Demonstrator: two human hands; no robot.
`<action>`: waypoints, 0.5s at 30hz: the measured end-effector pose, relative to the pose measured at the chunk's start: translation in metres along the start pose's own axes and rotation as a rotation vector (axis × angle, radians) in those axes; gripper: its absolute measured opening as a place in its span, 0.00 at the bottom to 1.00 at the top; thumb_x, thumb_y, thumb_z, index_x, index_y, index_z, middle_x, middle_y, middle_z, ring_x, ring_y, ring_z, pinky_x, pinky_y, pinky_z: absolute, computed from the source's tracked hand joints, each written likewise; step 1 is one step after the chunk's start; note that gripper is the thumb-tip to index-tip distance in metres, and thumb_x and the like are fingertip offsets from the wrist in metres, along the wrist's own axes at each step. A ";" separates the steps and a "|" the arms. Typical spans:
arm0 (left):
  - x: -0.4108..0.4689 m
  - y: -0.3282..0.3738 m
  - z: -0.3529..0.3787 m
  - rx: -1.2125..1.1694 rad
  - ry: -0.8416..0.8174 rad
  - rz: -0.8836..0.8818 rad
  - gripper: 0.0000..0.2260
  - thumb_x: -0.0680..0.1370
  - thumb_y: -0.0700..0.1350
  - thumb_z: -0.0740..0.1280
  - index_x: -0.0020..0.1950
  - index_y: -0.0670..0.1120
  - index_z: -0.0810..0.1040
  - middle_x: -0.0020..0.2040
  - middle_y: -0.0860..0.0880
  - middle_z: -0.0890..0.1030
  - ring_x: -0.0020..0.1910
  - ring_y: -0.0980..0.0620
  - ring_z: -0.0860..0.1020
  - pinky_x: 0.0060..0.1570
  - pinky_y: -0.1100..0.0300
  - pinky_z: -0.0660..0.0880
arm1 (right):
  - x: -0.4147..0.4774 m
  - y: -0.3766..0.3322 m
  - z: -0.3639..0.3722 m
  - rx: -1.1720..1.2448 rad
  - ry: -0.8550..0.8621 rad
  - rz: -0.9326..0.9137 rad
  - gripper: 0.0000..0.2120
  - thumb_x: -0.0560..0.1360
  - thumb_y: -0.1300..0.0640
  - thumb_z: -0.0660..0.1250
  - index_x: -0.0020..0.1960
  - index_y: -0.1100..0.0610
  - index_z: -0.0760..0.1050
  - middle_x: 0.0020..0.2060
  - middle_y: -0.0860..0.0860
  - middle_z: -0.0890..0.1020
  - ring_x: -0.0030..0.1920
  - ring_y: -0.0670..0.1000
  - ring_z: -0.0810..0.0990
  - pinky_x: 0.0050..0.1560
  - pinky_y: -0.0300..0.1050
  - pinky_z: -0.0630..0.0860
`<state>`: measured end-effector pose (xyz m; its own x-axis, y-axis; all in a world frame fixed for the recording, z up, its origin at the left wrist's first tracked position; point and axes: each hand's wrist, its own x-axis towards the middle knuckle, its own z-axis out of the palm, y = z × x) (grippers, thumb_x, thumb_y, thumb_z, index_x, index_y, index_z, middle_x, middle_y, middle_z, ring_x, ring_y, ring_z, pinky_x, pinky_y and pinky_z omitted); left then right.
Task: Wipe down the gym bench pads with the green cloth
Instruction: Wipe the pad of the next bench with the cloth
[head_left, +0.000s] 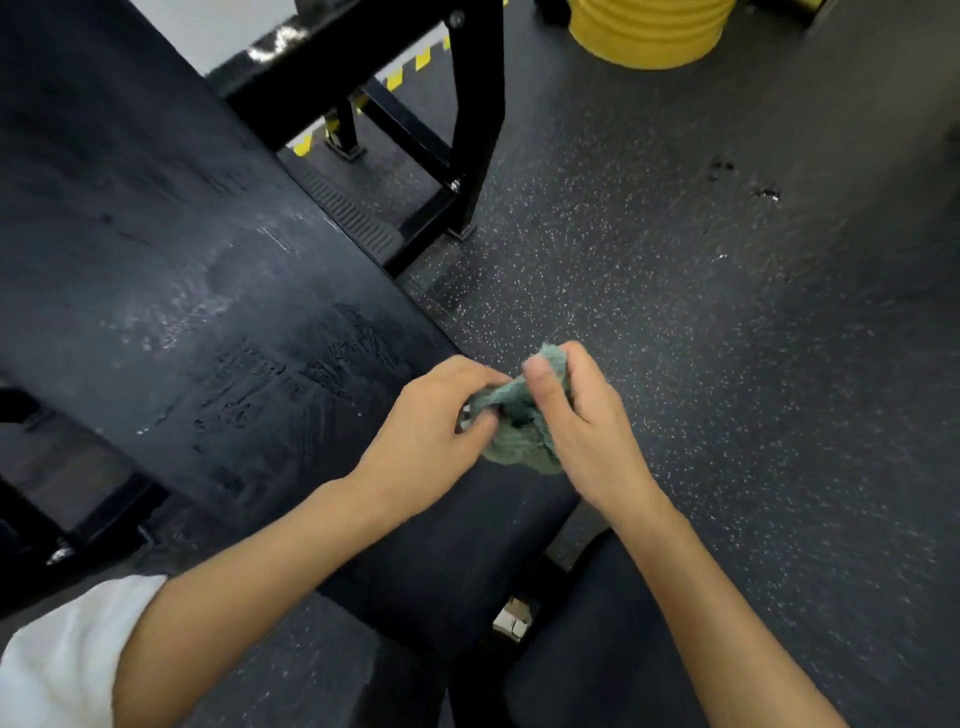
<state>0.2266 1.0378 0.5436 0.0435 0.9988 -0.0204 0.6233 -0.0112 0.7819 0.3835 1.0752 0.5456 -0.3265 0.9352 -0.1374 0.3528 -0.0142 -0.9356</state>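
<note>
Speckled gym floor (727, 364) | bench pad (182, 260) lies left, long axis running away up-left | left hand (426, 431) nearer it, right hand (587, 431) farther | both hands pinch the bunched green cloth (514, 441)

left hand (431, 421): pinching green cloth (514, 447) | right hand (587, 421): gripping it

Hands: two, left hand (426, 415) and right hand (582, 415). Cloth (514, 441): one, green. Pad (156, 260): one plainly in view, black. Drum (649, 31): one, yellow. Sleeve (62, 654): one, white. Posts (478, 104): two upright, black.
</note>
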 end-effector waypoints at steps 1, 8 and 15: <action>-0.001 0.006 -0.008 0.007 0.025 0.007 0.12 0.75 0.36 0.66 0.55 0.47 0.80 0.49 0.54 0.78 0.49 0.59 0.76 0.50 0.71 0.71 | 0.000 -0.010 -0.003 -0.046 -0.021 -0.011 0.15 0.76 0.44 0.66 0.42 0.53 0.65 0.38 0.46 0.70 0.36 0.42 0.69 0.38 0.35 0.66; -0.017 0.042 -0.069 0.059 0.212 0.010 0.14 0.76 0.31 0.61 0.53 0.47 0.80 0.48 0.51 0.76 0.49 0.61 0.73 0.49 0.75 0.65 | 0.002 -0.085 -0.026 -0.186 -0.057 -0.204 0.02 0.75 0.57 0.70 0.47 0.53 0.76 0.36 0.43 0.79 0.38 0.42 0.76 0.40 0.36 0.69; -0.066 0.071 -0.129 0.116 0.291 -0.082 0.15 0.72 0.35 0.67 0.45 0.56 0.77 0.43 0.53 0.78 0.44 0.54 0.77 0.48 0.54 0.76 | -0.024 -0.165 -0.025 -0.164 -0.143 -0.347 0.07 0.79 0.60 0.64 0.52 0.53 0.80 0.40 0.45 0.83 0.42 0.47 0.80 0.45 0.45 0.75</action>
<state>0.1675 0.9776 0.6811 -0.2251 0.9679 0.1114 0.7007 0.0814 0.7088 0.3547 1.0641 0.7109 -0.5654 0.8157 0.1225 0.3320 0.3610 -0.8715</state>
